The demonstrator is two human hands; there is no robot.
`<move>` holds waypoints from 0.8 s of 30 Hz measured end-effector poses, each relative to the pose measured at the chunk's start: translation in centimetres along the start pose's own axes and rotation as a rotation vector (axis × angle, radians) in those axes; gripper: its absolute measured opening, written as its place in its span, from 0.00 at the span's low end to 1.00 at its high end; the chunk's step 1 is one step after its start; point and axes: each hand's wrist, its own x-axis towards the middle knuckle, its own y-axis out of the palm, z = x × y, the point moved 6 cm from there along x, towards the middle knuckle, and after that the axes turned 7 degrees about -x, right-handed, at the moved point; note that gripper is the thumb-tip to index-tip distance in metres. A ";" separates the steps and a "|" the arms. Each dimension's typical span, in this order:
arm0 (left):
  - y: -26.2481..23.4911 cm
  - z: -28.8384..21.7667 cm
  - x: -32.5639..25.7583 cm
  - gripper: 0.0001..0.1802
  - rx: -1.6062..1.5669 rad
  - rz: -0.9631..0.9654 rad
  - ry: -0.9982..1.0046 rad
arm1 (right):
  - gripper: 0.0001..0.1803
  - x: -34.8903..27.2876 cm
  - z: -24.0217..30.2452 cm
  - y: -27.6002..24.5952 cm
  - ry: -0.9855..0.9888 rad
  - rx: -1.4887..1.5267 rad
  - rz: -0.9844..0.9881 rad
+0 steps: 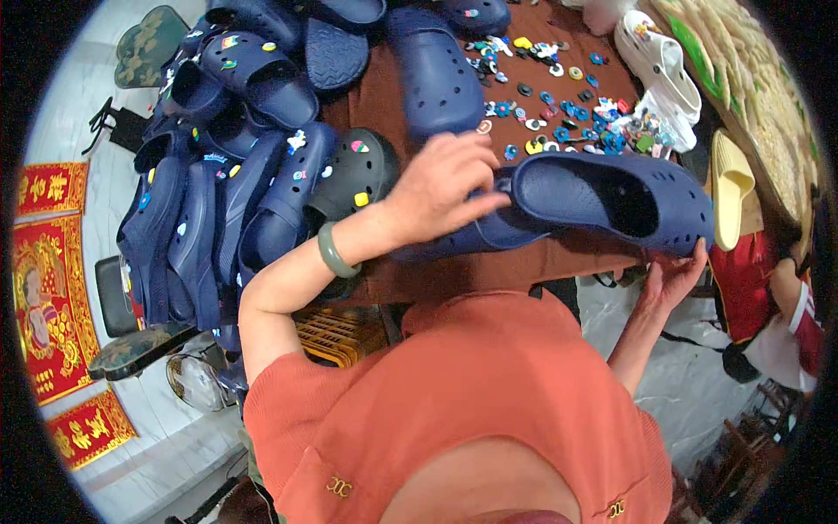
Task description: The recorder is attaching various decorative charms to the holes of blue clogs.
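Observation:
A navy clog (580, 188) lies on its length before me, its toe to the right and its opening facing up. My right hand (674, 278) grips it at the toe from the near side. Close to its heel is my left hand (445, 188), palm down, with fingers loosely curved and apart and nothing visible in them. A green bangle (336, 251) circles my left wrist. Partly under that hand is another navy clog (489, 234), mostly covered. Beyond the held clog, small colourful shoe charms (567, 113) are scattered over the brown cloth (384, 284).
Many navy clogs (262, 79), some with charms, are piled at the left beside a black clog (358, 170). A plain navy clog (436, 74) lies further back. White clogs (659, 65) and a yellow slipper (731, 188) are at the right. A yellow crate (336, 336) is below the table edge.

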 end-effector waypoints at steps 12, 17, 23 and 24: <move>-1.5 5.6 -1.5 0.11 0.640 0.224 -0.026 | 0.26 0.7 0.0 -1.7 -0.019 0.230 0.021; -4.8 7.9 -5.0 0.09 0.931 0.380 -0.243 | 0.29 1.1 -0.5 0.0 0.043 0.294 0.142; -5.4 5.3 -5.8 0.11 0.559 0.283 -0.370 | 0.29 1.5 -1.2 4.0 0.044 0.272 0.196; -5.0 4.3 -5.4 0.12 0.463 0.259 -0.362 | 0.29 1.6 -1.4 4.4 0.047 0.271 0.200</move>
